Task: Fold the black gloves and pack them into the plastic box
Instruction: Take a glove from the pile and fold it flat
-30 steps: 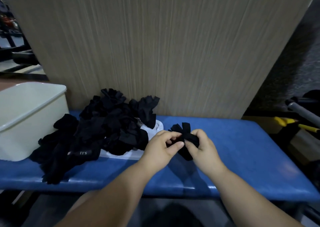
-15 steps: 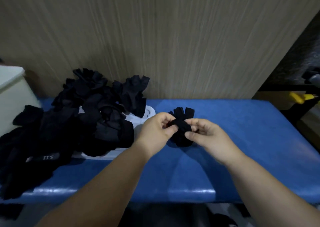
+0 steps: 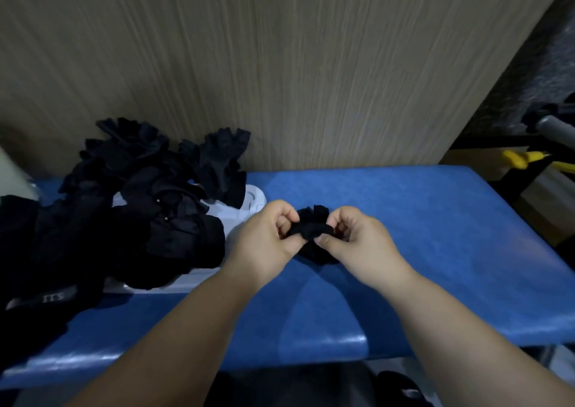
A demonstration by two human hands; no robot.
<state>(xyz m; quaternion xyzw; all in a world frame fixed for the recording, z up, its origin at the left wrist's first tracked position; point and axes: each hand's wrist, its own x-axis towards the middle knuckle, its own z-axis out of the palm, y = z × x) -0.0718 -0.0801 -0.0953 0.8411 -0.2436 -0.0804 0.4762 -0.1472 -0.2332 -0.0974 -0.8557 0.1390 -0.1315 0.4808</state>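
Note:
Both hands hold one bunched black glove (image 3: 312,226) just above the blue bench (image 3: 420,226). My left hand (image 3: 267,235) pinches its left end, and my right hand (image 3: 354,238) pinches its right end, thumb underneath. The glove's fingers stick up between the two hands. A heap of loose black gloves (image 3: 130,207) lies to the left, partly on a white lid (image 3: 245,204). Only a pale sliver of the plastic box (image 3: 12,173) shows at the left edge.
A wood-grain board (image 3: 280,64) stands upright right behind the bench. To the right, past the bench end, are a yellow-handled tool (image 3: 519,159) and a grey bar (image 3: 557,128). Bare blue padding stretches to the right of my hands.
The view has swung right and down, so the plastic box has almost left the frame. My hands have pulled the glove's ends apart and squeezed it into a tighter bundle.

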